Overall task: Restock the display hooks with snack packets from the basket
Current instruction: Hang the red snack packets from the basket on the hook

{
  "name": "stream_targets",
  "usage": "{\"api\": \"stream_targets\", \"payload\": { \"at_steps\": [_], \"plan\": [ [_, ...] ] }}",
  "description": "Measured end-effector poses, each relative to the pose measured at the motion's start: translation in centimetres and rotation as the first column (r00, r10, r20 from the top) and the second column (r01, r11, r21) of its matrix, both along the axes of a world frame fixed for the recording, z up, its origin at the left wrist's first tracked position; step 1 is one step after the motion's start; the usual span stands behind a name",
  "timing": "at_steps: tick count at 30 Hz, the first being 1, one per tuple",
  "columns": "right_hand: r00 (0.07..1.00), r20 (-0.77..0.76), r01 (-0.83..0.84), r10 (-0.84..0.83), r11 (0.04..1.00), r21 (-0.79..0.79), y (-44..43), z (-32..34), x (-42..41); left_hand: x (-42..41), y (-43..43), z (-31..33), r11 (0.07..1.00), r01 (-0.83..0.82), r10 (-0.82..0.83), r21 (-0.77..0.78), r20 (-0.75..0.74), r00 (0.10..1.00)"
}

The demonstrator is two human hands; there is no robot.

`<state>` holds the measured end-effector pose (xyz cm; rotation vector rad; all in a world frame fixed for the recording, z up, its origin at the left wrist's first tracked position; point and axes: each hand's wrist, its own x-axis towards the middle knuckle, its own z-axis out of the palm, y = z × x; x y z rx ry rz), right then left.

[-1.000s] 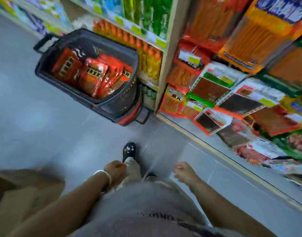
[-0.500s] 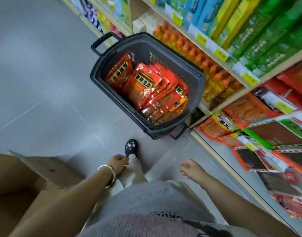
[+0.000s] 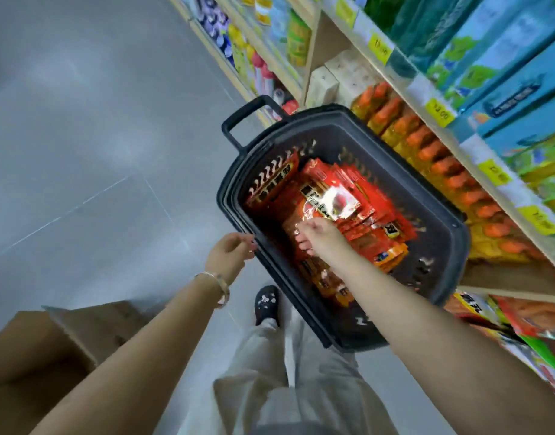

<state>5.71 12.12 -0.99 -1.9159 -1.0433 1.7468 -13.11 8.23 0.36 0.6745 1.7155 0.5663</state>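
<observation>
Packets [image 3: 348, 196], red, piled in basket [image 3: 452, 246] on floor beside shelves. Right hand [image 3: 317, 237] inside basket, directly over pile, fingers curled onto a packet, grasp not confirmable through blur. Left hand [image 3: 229, 254] loosely open at near rim, farther from pile.

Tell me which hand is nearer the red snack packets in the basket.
Right. The right hand is inside the basket, on the red snack packets; the left hand is at the basket's near rim, outside.
</observation>
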Motion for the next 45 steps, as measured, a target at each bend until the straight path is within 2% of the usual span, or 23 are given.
{"api": "stream_targets", "payload": {
  "at_steps": [4,6,10,14,16,21,25,28,31,33,34,36,37,38,39,40,41,42,43,45],
  "plan": [
    [0.995,0.010,0.101,-0.100,0.993,-0.060,7.3,-3.3,-3.4,0.4,3.3,-1.4,0.978,-0.185,0.181,0.097,0.043,0.983],
    [0.992,0.035,0.121,-0.119,0.989,-0.085,9.6,-4.9,-5.0,0.4,4.3,-2.2,0.974,-0.192,0.186,0.122,0.056,0.981],
    [0.993,0.073,0.104,-0.095,0.987,-0.125,11.5,-7.7,-6.7,-0.2,5.3,-3.5,0.982,-0.124,0.118,0.145,0.047,0.992],
    [0.985,0.099,0.150,-0.140,0.983,-0.106,11.0,-9.7,-5.3,-0.3,5.7,-4.0,0.978,-0.108,0.105,0.178,0.028,0.994],
    [0.975,0.141,0.190,-0.174,0.975,-0.113,9.6,-10.3,-3.3,-0.1,5.8,-4.0,0.982,-0.054,0.054,0.180,0.008,0.999],
    [0.909,0.362,0.280,-0.206,0.945,-0.166,3.5,-11.9,4.4,1.3,5.8,-4.4,0.987,0.101,-0.098,0.124,-0.027,0.995],
    [0.872,0.358,0.415,-0.335,0.893,-0.174,-0.5,-11.3,8.9,2.7,5.6,-4.5,0.978,0.173,-0.170,0.116,-0.034,0.985],
    [0.866,0.372,0.384,-0.333,0.921,-0.070,-2.3,-9.3,10.1,3.8,5.5,-4.7,0.953,0.285,-0.283,0.107,-0.035,0.959],
    [0.888,0.414,0.169,-0.202,0.979,0.115,-2.9,-6.2,9.8,5.0,5.9,-4.8,0.897,0.425,-0.416,0.116,-0.098,0.904],
    [0.923,0.351,0.107,-0.160,0.980,0.165,-2.1,-4.2,8.9,5.7,6.4,-4.5,0.824,0.554,-0.550,0.121,-0.070,0.832],
    [0.941,0.298,0.113,-0.159,0.979,0.167,-1.6,-3.2,8.2,6.1,6.6,-4.4,0.747,0.656,-0.652,0.105,-0.072,0.755],
    [0.964,0.149,0.201,-0.220,0.971,0.132,-0.3,-1.2,6.3,6.7,6.9,-4.3,0.514,0.858,-0.853,-0.007,-0.106,0.510],
    [0.960,0.056,0.269,-0.275,0.958,0.102,0.3,-0.3,5.2,7.0,6.9,-4.1,0.416,0.908,-0.907,-0.047,-0.099,0.410],
    [0.941,-0.042,0.337,-0.335,0.939,0.066,0.9,0.5,4.1,7.2,6.8,-3.9,0.391,0.920,-0.919,-0.028,-0.072,0.388],
    [0.912,-0.133,0.395,-0.388,0.918,0.032,1.5,1.2,3.1,7.4,6.8,-3.8,0.465,0.884,-0.883,0.050,-0.037,0.467],
    [0.880,-0.206,0.439,-0.429,0.899,0.003,2.1,1.5,2.4,7.4,6.8,-3.8,0.607,0.782,-0.789,0.141,-0.008,0.614],
    [0.855,-0.254,0.464,-0.452,0.886,-0.012,2.6,1.7,2.1,7.2,7.0,-3.7,0.752,0.630,-0.642,0.194,0.000,0.767],
    [0.843,-0.286,0.473,-0.456,0.881,-0.011,3.0,1.7,2.0,7.0,7.4,-3.6,0.859,0.474,-0.481,0.195,-0.010,0.877],
    [0.842,-0.303,0.470,-0.446,0.883,0.005,3.4,1.6,2.3,6.6,7.9,-3.6,0.931,0.325,-0.327,0.166,-0.012,0.945],
    [0.841,-0.285,0.484,-0.460,0.875,0.016,3.9,0.9,3.2,5.5,9.2,-4.1,0.995,0.058,-0.056,0.077,-0.028,0.998]
  ]
}}
